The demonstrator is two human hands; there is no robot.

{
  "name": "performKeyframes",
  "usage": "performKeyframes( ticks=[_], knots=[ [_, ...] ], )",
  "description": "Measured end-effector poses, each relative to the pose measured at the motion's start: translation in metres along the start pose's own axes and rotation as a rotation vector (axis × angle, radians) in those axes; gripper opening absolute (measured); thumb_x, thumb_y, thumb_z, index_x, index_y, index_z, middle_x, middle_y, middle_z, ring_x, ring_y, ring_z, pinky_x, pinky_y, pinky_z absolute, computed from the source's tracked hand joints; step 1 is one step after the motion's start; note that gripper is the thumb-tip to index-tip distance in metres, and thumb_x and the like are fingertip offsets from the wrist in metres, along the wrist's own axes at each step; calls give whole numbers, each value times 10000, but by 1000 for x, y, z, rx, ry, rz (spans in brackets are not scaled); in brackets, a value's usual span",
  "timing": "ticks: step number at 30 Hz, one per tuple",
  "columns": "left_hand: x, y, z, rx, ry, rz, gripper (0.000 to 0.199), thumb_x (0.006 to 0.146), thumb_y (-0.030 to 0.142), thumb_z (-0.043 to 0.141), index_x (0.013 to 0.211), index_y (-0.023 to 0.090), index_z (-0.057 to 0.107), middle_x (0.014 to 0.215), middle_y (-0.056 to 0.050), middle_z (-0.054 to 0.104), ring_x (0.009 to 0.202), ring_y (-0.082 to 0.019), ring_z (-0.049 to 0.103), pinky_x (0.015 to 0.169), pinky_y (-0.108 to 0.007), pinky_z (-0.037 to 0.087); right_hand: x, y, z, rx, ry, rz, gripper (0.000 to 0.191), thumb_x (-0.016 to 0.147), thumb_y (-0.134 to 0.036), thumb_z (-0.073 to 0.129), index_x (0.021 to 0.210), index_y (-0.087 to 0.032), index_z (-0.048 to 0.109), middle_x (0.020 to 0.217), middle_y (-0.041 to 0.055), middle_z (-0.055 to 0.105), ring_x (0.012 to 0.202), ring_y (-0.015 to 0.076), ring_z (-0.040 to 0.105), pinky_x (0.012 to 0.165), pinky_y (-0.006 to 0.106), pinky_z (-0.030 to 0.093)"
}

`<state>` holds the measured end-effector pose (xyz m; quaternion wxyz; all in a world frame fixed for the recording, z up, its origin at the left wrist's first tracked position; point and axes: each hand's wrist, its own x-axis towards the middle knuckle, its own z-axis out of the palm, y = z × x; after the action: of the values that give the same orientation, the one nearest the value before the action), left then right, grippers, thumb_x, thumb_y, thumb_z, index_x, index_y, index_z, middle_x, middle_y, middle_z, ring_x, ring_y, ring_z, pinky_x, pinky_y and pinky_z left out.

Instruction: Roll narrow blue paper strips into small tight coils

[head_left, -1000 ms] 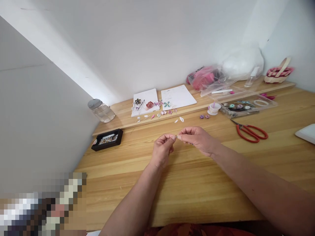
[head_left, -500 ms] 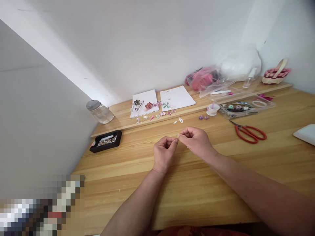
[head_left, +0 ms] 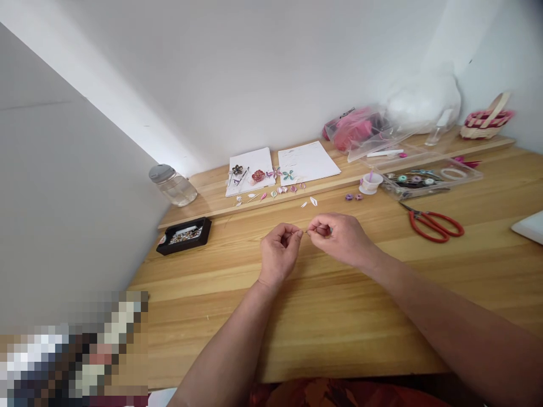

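Note:
My left hand [head_left: 279, 252] and my right hand [head_left: 343, 237] are held close together over the middle of the wooden table [head_left: 203, 339], each with thumb and index finger pinched. A very thin, short piece [head_left: 305, 230] shows in the small gap between the fingertips; it is too small to tell its kind. Just beyond my fingers lie white leaf-shaped pieces [head_left: 313, 201]. Several small pink and white petals [head_left: 274, 194] lie in a row along the low ledge. Further right are two purple spools [head_left: 349, 197] and a white spool of thread [head_left: 370, 183].
Red-handled scissors [head_left: 441, 226] lie at right, before a clear plastic case [head_left: 419, 178]. A black tray of beads [head_left: 184, 236] and a water bottle [head_left: 173, 183] stand left. White paper pads [head_left: 309, 161], flower ornaments [head_left: 258, 176], a pink bag [head_left: 356, 130] and a basket [head_left: 486, 120] are behind.
My fingertips have drawn slightly apart, opening a small gap with the thin piece between them. The camera view has shifted a little.

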<state>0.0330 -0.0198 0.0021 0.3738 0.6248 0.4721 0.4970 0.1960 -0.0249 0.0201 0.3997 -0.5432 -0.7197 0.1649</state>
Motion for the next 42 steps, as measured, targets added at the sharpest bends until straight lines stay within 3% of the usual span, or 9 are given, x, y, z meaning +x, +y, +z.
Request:
performKeyframes(
  ticks=[6,11,15,21,24,28,36,42],
  knots=[
    [4,2,-6,-41,-72,-35,214,765,369,685,749,158,649,624,10,531,552,-86,387,534,-219,300,2,4,-5,238,-203,145,113,745,-282,596,720,-206,676,589,-35,563,540,113,469,510,244,331],
    [5,-1,-6,-291,-148,-247,284,725,415,731,764,154,626,627,29,494,510,-59,355,500,-219,269,5,14,-3,506,-263,238,205,749,-387,641,743,-186,684,618,-29,568,543,102,434,509,241,311],
    [4,-5,-3,-503,-194,-384,335,661,427,784,757,150,622,584,53,451,472,-42,335,475,-215,247,5,12,-1,658,-229,331,207,715,-380,675,749,-176,691,637,-23,581,565,102,447,543,249,334],
    [-2,-7,8,-596,-157,-427,326,683,421,774,724,154,591,537,67,410,460,-42,327,467,-211,244,2,3,13,757,-48,435,182,686,-353,682,670,-175,651,614,-29,576,574,107,462,595,263,382],
    [-6,-7,13,-605,-119,-422,307,691,394,774,732,143,602,550,62,430,468,-39,340,478,-210,257,0,1,18,672,38,427,156,700,-334,661,695,-178,653,674,-11,629,625,127,520,629,268,412],
    [-8,-7,17,-585,-64,-406,286,696,368,771,760,124,636,558,50,467,473,-41,360,486,-210,273,-3,-1,16,390,86,360,108,714,-290,632,719,-186,660,673,-1,649,602,140,538,575,262,404],
    [-9,-6,18,-616,-72,-441,299,688,380,772,782,127,644,563,45,492,466,-44,373,485,-205,288,-4,-1,8,-111,199,-57,97,744,-177,597,651,-204,584,617,-8,583,614,146,523,631,271,369],
    [-5,-7,13,-526,-82,-405,306,719,400,744,802,125,639,579,47,474,471,-44,348,478,-207,264,-2,4,6,-270,193,-240,133,782,-135,578,662,-194,575,603,-16,575,637,148,510,688,296,310]
  ],
)
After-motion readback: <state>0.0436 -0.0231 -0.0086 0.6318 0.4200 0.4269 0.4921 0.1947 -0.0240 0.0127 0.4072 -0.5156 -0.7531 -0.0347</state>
